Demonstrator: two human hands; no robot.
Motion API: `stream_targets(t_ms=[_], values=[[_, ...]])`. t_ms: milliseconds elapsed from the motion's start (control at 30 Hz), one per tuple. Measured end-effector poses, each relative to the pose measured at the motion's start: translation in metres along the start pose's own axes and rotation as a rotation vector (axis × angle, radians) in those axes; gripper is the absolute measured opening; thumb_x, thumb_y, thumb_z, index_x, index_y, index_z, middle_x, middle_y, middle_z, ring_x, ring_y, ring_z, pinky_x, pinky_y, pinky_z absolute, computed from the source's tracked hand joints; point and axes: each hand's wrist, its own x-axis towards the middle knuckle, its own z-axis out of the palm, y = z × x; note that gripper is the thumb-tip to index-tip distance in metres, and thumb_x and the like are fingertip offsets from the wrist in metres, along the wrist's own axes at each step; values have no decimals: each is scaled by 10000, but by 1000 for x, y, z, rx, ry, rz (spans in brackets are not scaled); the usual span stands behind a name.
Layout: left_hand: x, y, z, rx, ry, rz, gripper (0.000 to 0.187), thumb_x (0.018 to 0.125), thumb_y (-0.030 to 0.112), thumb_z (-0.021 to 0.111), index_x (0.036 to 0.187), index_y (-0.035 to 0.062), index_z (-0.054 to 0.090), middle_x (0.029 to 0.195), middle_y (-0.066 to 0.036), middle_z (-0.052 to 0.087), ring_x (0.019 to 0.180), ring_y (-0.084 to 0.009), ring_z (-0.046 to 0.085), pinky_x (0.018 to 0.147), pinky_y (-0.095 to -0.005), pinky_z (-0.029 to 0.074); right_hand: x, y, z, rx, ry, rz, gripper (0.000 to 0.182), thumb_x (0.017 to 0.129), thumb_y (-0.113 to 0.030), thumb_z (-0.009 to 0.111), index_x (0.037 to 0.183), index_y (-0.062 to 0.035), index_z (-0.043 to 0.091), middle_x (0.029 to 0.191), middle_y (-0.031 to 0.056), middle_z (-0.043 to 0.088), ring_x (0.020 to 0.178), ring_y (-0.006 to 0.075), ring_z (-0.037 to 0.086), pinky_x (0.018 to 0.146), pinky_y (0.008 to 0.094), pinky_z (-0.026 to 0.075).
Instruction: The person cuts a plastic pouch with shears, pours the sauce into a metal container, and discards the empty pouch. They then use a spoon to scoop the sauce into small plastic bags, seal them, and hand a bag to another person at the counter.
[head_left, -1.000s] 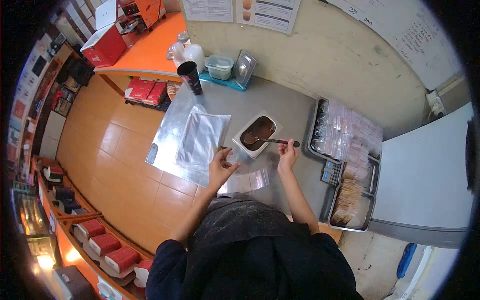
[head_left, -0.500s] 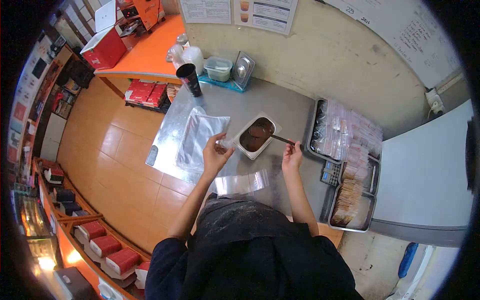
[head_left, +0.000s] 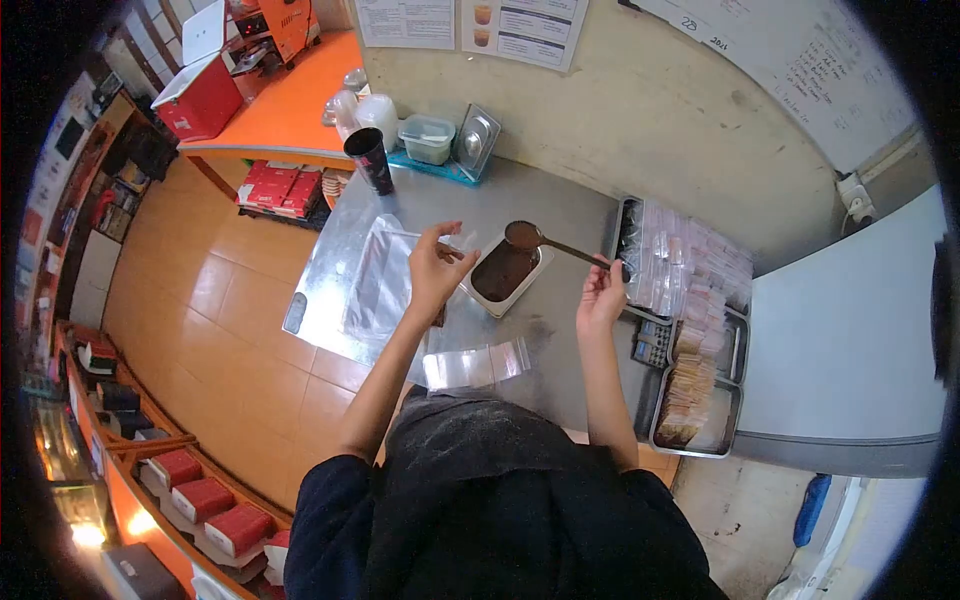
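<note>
My right hand (head_left: pixel 602 294) is closed round the handle of a ladle (head_left: pixel 565 248). Its bowl, coated with brown stuff, is raised over the far rim of a steel food pan (head_left: pixel 545 262). Dark brown sauce (head_left: pixel 500 275) lies inside this pan. To the pan's left, my left hand (head_left: pixel 436 268) pinches what looks like a small clear plastic bag (head_left: pixel 462 241), partly hidden by the fingers. A bit of brown shows beside that wrist. Flat clear bags (head_left: pixel 378 290) lie left of the hand, and more small clear bags (head_left: pixel 475 366) lie near my body.
Trays of packed sachets (head_left: pixel 665 265) and a calculator (head_left: pixel 652 342) stand at the right, beside a white appliance (head_left: pixel 850 320). At the back are a black cup (head_left: pixel 370 160), a lidded plastic tub (head_left: pixel 427 138) and a steel lid (head_left: pixel 476 140) against the wall.
The ladle has come up out of the sauce, its bowl now above the pan's far rim. My left hand has risen slightly away from my body, and the view has shifted a little.
</note>
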Motion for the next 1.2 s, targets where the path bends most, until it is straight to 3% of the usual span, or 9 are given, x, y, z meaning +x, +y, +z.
stream_targets(t_ms=[167, 433, 833, 933, 1200], values=[[0, 0, 6, -5, -30, -35, 502, 708, 85, 803, 1165, 14, 605, 1092, -92, 663, 717, -117, 625, 639, -248, 503, 6, 23, -22, -46, 42, 12, 377, 1001, -333, 523, 1004, 25, 640, 722, 18, 575, 601, 58, 486, 512, 170, 386], [9, -7, 16, -55, -13, 5, 520, 669, 75, 821, 1136, 25, 598, 1048, -114, 667, 685, -149, 662, 604, -268, 528, 3, -4, 3, 0, -39, -40, 378, 1007, -323, 512, 1009, 33, 638, 730, 13, 576, 607, 45, 482, 509, 173, 389], [13, -18, 25, -33, -65, 27, 517, 665, 69, 817, 1128, 23, 592, 1018, -114, 646, 662, -148, 649, 607, -271, 534, 9, 12, -11, 16, 38, -43, 391, 1003, -324, 523, 997, 50, 637, 704, 24, 586, 593, 55, 489, 515, 174, 395], [15, -18, 26, -9, -73, 32, 521, 664, 69, 816, 1134, 24, 595, 1004, -118, 646, 654, -150, 647, 605, -274, 533, 3, -3, 4, 44, 2, -43, 374, 1011, -302, 513, 904, 30, 650, 718, 29, 578, 620, 69, 511, 531, 168, 416], [18, -23, 26, -59, -90, 3, 542, 670, 82, 823, 1156, 26, 592, 995, -112, 654, 650, -137, 645, 607, -272, 532, 7, 4, 1, 18, -14, -61, 372, 999, -317, 534, 906, 21, 655, 715, 17, 581, 620, 62, 503, 529, 174, 391]])
